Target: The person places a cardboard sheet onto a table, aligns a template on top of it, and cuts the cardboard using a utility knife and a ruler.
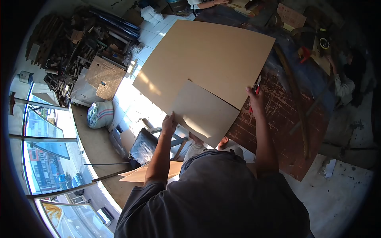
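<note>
A large tan cardboard sheet (210,51) spreads out in front of me, partly over the brown table and partly past its edge. Along its near side lies a smaller greyish rectangular panel (210,111), with a dark gap between them; whether they are still joined I cannot tell. My left hand (170,122) pinches the left edge of the panel, thumb on top. Closed around a slim red-and-black tool (258,86), my right hand (256,98) is just right of the large sheet's edge. The tool's exact kind is too small to make out.
The scratched brown tabletop (274,131) carries a long curved wooden strip (295,99). Scrap wood (67,47) is piled at left, near a white sack (100,114) by the windows. A co-worker's arm (210,4) shows at the top, another person (344,87) at right.
</note>
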